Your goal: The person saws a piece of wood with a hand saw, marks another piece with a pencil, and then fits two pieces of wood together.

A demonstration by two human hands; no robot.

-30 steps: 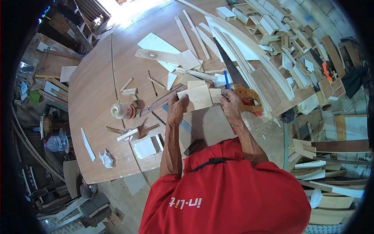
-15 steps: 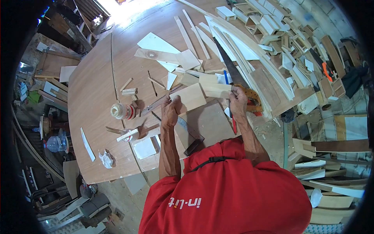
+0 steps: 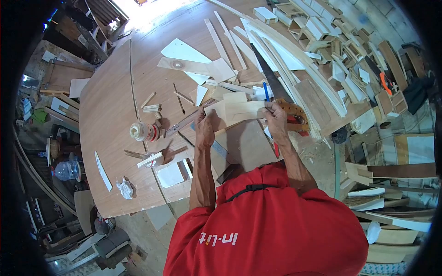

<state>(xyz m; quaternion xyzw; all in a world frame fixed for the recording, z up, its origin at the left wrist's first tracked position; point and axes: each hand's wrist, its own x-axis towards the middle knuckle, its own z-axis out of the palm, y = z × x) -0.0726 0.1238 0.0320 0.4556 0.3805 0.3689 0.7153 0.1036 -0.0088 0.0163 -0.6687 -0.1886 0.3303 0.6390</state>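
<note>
Pinched in my left hand [image 3: 204, 129] is the left end of a pale wooden board [image 3: 217, 118]. My right hand [image 3: 276, 120] grips the right end of a narrower light wood strip [image 3: 248, 110], whose other end overlaps the board. Both pieces are held over a flat brown panel [image 3: 248, 142] at the bench's front edge. A try square [image 3: 222, 151] lies partly under my left forearm. Just beyond my right hand are a handsaw [image 3: 270, 73] with a brown handle and a blue-ended tool [image 3: 266, 92].
Left of my hands, an open glue jar [image 3: 143, 132] lies near small wood blocks [image 3: 153, 108] and a crumpled white wad [image 3: 125, 188]. White offcuts [image 3: 186, 51] and long strips [image 3: 294, 69] cover the bench's far side. Stacked wooden box pieces [image 3: 317, 30] fill the right.
My right hand has shifted slightly left, bringing the strip further over the board. The board's face is now tilted differently in my left hand.
</note>
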